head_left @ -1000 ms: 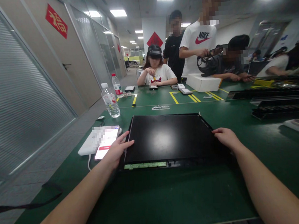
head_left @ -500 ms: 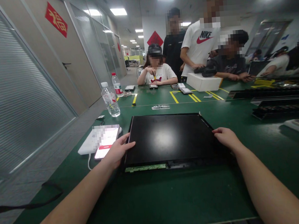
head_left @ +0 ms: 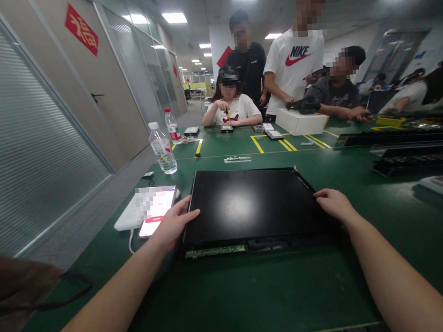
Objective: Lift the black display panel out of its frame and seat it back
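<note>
A large flat black panel [head_left: 247, 202] lies on the green table [head_left: 253, 295] in front of me, with a strip of green circuit board [head_left: 215, 251] showing along its near edge. My left hand [head_left: 172, 223] grips the panel's left edge, thumb on top. My right hand [head_left: 334, 203] holds the right edge, fingers curled over it. Both forearms reach in from the bottom of the view.
A phone [head_left: 157, 211] lies on a white pad [head_left: 134, 215] by my left hand. Two water bottles [head_left: 162, 149] stand at the far left. Several people sit and stand beyond, near a white box [head_left: 301, 122]. Black trays [head_left: 418, 160] lie at the right.
My hands and the panel have hardly moved. The people at the far end have shifted, and a brown shape has come into view at the lower left.
</note>
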`<state>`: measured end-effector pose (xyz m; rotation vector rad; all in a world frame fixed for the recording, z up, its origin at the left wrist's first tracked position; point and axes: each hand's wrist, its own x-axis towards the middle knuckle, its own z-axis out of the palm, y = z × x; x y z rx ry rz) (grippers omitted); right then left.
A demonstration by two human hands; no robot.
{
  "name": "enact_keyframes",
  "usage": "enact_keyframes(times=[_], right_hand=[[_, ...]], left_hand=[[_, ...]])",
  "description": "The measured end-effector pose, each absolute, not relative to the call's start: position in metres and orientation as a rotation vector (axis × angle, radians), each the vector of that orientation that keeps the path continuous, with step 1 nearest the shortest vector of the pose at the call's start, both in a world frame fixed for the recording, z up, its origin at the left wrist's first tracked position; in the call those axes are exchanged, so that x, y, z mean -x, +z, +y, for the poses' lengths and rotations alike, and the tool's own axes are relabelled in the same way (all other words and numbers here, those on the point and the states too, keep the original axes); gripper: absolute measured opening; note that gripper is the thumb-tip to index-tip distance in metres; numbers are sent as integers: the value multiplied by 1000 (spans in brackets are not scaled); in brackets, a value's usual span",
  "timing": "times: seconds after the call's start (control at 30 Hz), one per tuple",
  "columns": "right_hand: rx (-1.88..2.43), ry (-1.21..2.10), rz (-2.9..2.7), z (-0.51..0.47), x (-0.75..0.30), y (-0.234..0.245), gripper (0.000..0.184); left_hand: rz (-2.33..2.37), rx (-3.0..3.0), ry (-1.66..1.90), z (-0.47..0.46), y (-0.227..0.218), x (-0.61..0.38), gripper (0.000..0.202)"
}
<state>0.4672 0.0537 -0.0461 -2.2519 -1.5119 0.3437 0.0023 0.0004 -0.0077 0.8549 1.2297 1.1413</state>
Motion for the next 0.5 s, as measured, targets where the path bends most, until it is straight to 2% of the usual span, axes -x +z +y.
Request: enact_keyframes(times=[0.23,0.5], right_hand=[[2242,330,-1505,53,-466,-46,27],[2269,358,-1532,53,-464,-42,31]], left_hand=[[1191,-884,1138,2,-9,0,57],[1248,-952,1163,3,-11,2,64]])
